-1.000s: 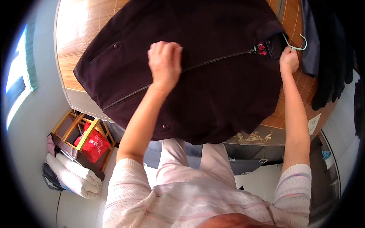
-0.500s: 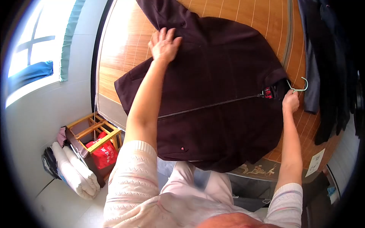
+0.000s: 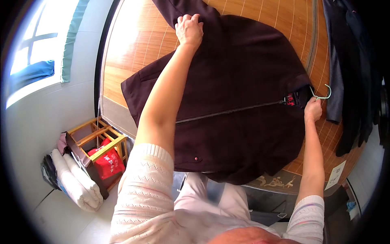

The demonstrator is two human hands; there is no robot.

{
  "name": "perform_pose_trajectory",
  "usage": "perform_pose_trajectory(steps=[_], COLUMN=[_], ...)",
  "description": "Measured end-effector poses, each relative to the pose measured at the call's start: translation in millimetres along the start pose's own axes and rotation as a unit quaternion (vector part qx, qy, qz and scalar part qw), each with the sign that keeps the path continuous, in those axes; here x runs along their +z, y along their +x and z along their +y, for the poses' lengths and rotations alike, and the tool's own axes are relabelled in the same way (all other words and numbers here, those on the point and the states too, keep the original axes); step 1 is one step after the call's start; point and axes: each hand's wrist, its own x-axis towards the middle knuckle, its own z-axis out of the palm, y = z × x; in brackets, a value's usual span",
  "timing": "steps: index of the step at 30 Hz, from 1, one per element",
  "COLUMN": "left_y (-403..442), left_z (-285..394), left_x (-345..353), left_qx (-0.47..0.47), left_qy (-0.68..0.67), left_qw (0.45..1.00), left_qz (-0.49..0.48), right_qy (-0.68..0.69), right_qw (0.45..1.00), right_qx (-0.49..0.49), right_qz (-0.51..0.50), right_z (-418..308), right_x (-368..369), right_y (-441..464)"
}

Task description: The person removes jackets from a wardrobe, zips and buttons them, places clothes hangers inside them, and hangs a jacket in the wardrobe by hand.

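A dark maroon zip-up jacket (image 3: 239,77) lies spread on the mat-covered surface, its zip done up and its collar toward the right. My left hand (image 3: 189,31) is on the upper sleeve, with its fingers curled into the cloth. At the collar, my right hand (image 3: 313,110) is closed around the neck of a pale green hanger (image 3: 323,97). The hanger's hook sticks out past the collar, while its body is hidden inside the jacket. A red-lettered label (image 3: 290,99) shows at the neckline.
Dark trousers or similar garments (image 3: 353,77) lie along the right side. A wooden-framed stool (image 3: 107,140) with a red bag (image 3: 107,162) stands on the floor at lower left, beside rolled white bedding (image 3: 77,183). A window (image 3: 38,44) is at upper left.
My left hand has moved up and slightly right along the sleeve, and its spread fingers have curled into the cloth. My right hand keeps its hold on the hanger.
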Motion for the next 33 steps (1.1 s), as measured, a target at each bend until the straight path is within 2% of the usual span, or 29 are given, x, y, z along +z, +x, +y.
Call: perform_pose_trajectory(steps=[2, 5, 7, 9, 10, 12, 13, 14, 16, 18, 20, 21, 22, 24, 26, 31, 33], left_y=[12, 21, 13, 3, -19, -88, -111, -145, -213, -283, -303, -305, -308, -309, -310, -304, -303], left_z=[-4, -3, -56, -84, -156, -198, -156, -174, -162, -158, -158, -158, -163, -166, -166, -164, -164], left_x=[10, 12, 51, 19, 59, 14, -56, -64, -102, -105, -104, -95, -86, -83, -81, -85, -89], left_qx=[-0.009, -0.024, -0.035, -0.186, -0.116, -0.084, -0.085, -0.107, -0.129, -0.129, -0.157, -0.151, -0.158, -0.168, -0.176, -0.2, -0.203], left_qy=[0.041, 0.068, 0.132, 0.05, 0.189, 0.174, 0.186, 0.237, 0.107, 0.2, 0.181, 0.192, 0.204, 0.195, 0.179, 0.14, 0.133], left_qw=[0.995, 0.989, 0.984, 0.974, 0.962, 0.981, 0.977, 0.959, 0.983, 0.959, 0.957, 0.96, 0.956, 0.956, 0.958, 0.955, 0.953], left_qz=[-0.086, -0.129, -0.118, -0.116, -0.158, -0.01, -0.055, -0.114, -0.073, -0.158, -0.163, -0.137, -0.139, -0.14, -0.139, -0.169, -0.182], right_qy=[0.003, 0.006, 0.01, 0.02, 0.02, 0.018, 0.025, 0.038, 0.045, 0.038, 0.006, 0.161, 0.316, 0.444, 0.515, 0.592, 0.596], right_qw=[1.0, 1.0, 1.0, 0.999, 0.999, 0.999, 1.0, 0.999, 0.998, 0.997, 0.999, 0.985, 0.943, 0.884, 0.838, 0.766, 0.765], right_qx=[0.005, 0.003, -0.003, -0.011, -0.015, -0.024, -0.011, 0.005, 0.037, 0.044, -0.001, -0.007, -0.016, -0.027, -0.062, -0.166, -0.181], right_qz=[0.011, 0.019, 0.021, 0.023, 0.027, 0.032, 0.005, -0.008, -0.031, -0.056, -0.034, -0.068, -0.102, -0.145, -0.167, -0.189, -0.164], right_z=[-2, -3, -1, 0, 0, 1, 1, -3, -8, -9, 1, 10, 17, 20, 12, -10, -24], right_x=[-2, 0, 1, 3, 2, 3, 2, -1, -14, -27, -26, -26, -32, -64, -113, -247, -299], right_y=[-2, -2, -2, -1, 0, 0, 0, -2, -6, -6, 5, 7, 7, -3, -27, -88, -128])
